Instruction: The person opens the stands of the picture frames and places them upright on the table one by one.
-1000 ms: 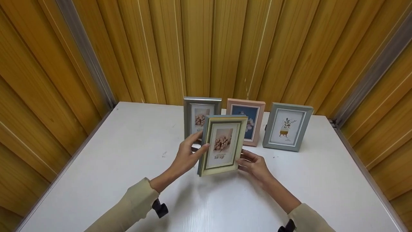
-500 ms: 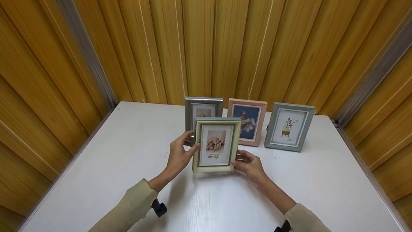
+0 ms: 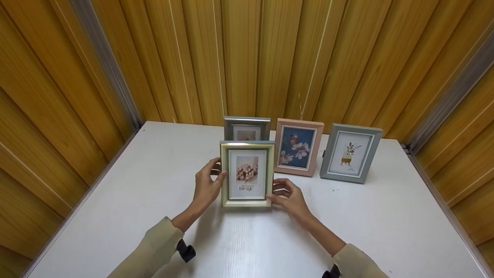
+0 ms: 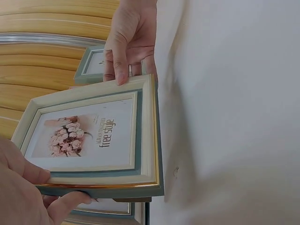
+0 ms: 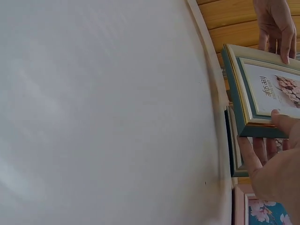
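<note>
A cream picture frame (image 3: 247,203) with gold and blue-green edging and a photo of pink roses is held upright between both hands. My left hand (image 3: 206,185) grips its left side, thumb on the front and fingers behind. My right hand (image 3: 290,199) pinches its lower right side the same way. The left wrist view shows shadow on the table below the bottom edge of the cream picture frame (image 4: 149,131). Behind it a similar picture frame (image 3: 247,121) stands, its lower part hidden. In the right wrist view my right hand (image 5: 276,164) wraps the near edge.
A pink picture frame (image 3: 280,146) with a blossom photo stands at the back. Right of it is a grey-green picture frame (image 3: 372,154) with a potted plant print. All stand on a white table (image 3: 127,193), with wood-patterned walls (image 3: 239,58) around it.
Both hands have carried the cream picture frame to the left and turned it from angled to face front. It now uncovers the pink picture frame and overlaps the one behind it more.
</note>
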The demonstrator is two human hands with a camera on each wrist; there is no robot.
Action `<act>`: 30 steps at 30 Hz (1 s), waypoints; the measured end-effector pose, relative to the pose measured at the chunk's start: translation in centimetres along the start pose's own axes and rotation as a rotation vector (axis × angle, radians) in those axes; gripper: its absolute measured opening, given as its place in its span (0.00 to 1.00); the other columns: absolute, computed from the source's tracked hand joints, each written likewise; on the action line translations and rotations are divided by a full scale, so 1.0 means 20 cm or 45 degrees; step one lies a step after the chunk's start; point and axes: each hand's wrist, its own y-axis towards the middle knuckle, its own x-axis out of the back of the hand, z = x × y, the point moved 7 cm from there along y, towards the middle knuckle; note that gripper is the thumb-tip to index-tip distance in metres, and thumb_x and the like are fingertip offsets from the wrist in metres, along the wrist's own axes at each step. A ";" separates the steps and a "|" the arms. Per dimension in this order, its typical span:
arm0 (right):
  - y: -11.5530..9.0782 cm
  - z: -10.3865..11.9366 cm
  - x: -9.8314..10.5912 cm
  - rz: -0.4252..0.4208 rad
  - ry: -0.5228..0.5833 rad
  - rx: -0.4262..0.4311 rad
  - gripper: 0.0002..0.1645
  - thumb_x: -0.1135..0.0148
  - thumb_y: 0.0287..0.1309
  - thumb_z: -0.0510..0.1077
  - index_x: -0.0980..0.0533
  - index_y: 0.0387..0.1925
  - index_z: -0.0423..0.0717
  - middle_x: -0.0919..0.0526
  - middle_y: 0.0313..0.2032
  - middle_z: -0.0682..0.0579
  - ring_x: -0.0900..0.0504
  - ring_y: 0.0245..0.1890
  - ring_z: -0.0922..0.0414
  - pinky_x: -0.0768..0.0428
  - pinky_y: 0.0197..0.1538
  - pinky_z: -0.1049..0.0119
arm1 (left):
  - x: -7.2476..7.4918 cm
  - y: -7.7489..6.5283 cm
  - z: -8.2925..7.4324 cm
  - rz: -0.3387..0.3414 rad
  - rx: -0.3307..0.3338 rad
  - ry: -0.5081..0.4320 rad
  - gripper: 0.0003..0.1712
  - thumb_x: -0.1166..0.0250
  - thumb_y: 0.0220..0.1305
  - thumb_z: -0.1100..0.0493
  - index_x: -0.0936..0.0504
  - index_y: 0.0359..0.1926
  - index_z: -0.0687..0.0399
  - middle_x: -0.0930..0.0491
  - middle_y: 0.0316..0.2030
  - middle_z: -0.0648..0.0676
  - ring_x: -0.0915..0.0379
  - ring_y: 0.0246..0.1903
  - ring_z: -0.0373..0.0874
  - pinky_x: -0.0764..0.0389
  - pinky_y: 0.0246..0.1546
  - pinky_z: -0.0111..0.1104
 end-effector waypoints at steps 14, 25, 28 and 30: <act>0.12 0.07 -0.32 0.026 -0.239 0.241 0.17 0.26 0.57 0.39 0.21 0.45 0.35 0.15 0.41 0.38 0.18 0.39 0.61 0.17 0.38 0.74 | 0.31 0.03 0.15 -0.098 0.172 0.059 0.27 0.38 0.70 0.68 0.29 0.69 0.68 0.17 0.52 0.69 0.20 0.50 0.60 0.13 0.44 0.40; 0.23 0.09 -0.60 0.047 -0.193 0.305 0.14 0.33 0.65 0.40 0.21 0.47 0.34 0.15 0.42 0.38 0.16 0.44 0.52 0.12 0.40 0.68 | 0.54 0.10 0.27 -0.238 0.212 0.159 0.28 0.39 0.71 0.67 0.29 0.71 0.63 0.17 0.53 0.68 0.18 0.52 0.60 0.19 0.39 0.26; 0.25 0.10 -0.66 0.108 -0.159 0.320 0.15 0.37 0.69 0.38 0.22 0.52 0.32 0.16 0.47 0.36 0.16 0.49 0.45 0.12 0.45 0.60 | 0.58 0.13 0.31 -0.276 0.255 0.164 0.28 0.40 0.72 0.67 0.29 0.71 0.62 0.17 0.54 0.68 0.19 0.53 0.60 0.18 0.47 0.36; 0.27 0.11 -0.69 0.161 -0.150 0.336 0.17 0.41 0.71 0.37 0.24 0.56 0.31 0.17 0.50 0.34 0.17 0.52 0.41 0.12 0.48 0.56 | 0.60 0.16 0.34 -0.293 0.294 0.146 0.28 0.42 0.73 0.67 0.30 0.72 0.61 0.18 0.56 0.68 0.20 0.55 0.61 0.19 0.52 0.43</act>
